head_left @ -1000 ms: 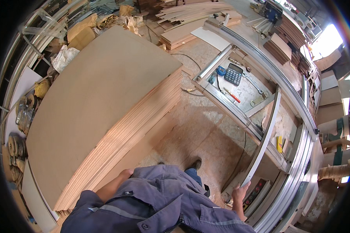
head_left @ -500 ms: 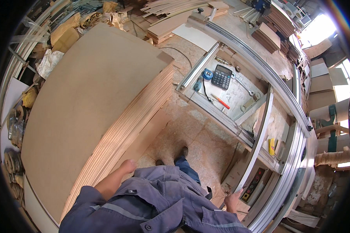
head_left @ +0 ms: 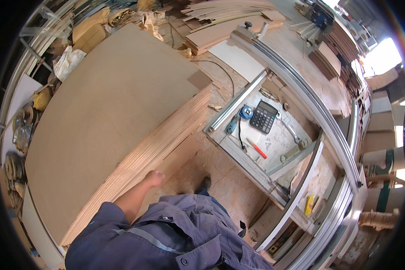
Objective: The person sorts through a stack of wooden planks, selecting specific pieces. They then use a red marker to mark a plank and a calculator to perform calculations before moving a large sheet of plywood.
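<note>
My left hand (head_left: 155, 178) hangs beside the stack of boards (head_left: 166, 128), with its fingers curled closed and nothing visible in them. It is nearest to the lower part of the stack's cut edges and appears apart from them. My right hand is out of view. To the right stands a metal-railed machine frame (head_left: 245, 166). On its tray lie a black calculator (head_left: 263, 117), a blue tape measure (head_left: 246, 112), a wrench (head_left: 289, 128) and a red pen-like tool (head_left: 257, 149). A curved light rail (head_left: 297, 198) crosses the frame near my body.
A yellow object (head_left: 309, 204) lies within the frame. Long wooden strips (head_left: 229, 13) and a white panel (head_left: 237, 60) are on the far floor. Bags and scrap (head_left: 69, 63) crowd the left side. Stacked boards (head_left: 326, 60) stand at the far right.
The view has shifted, so the boards and machine sit differently in the picture. My right hand, earlier on the curved rail, has left the view. My left hand stays curled beside the stack.
</note>
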Tool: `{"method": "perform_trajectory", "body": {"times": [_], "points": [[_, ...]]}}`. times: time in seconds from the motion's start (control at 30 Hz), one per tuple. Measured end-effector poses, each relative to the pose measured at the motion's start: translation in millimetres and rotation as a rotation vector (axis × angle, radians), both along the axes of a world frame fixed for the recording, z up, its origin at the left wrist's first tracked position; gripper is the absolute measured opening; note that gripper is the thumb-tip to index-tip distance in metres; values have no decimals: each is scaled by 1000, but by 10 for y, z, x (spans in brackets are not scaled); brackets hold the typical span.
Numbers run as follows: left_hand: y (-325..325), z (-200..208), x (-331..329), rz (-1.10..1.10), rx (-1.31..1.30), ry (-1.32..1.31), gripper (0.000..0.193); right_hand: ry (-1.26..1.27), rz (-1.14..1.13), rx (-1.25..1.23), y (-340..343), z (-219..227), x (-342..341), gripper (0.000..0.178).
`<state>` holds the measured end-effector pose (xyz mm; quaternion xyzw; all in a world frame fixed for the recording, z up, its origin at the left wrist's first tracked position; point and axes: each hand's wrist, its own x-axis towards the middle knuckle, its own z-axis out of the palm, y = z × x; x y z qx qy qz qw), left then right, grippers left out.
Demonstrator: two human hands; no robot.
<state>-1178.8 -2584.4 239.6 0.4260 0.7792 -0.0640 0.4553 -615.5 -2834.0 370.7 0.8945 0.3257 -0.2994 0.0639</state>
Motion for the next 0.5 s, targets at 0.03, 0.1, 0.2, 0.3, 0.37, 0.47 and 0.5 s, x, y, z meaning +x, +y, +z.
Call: {"method": "perform_trajectory", "body": {"times": [0.03, 0.1, 0.2, 0.3, 0.37, 0.47, 0.5], "points": [[99, -9, 14, 90, 3, -41, 39, 50, 25, -76, 151, 86, 61, 56], [235, -25, 0, 267, 6, -124, 38, 196, 91, -311, 483, 355, 246, 52], [344, -43, -87, 590, 16, -276, 52, 233, 492, -713, 1387, 485, 418, 49], [364, -177, -270, 1062, 40, -509, 67, 50, 1008, -181, 2777, 344, 71, 46], [359, -469, -456, 1283, 119, -556, 70, 182, 668, 203, 3581, 651, -602, 31], [555, -298, -655, 1501, 185, -601, 81, 326, 728, 366, 4488, 756, -1475, 26], [615, -202, -672, 1566, 199, -616, 86, 372, 801, 398, 4744, 674, -1662, 29]]}}
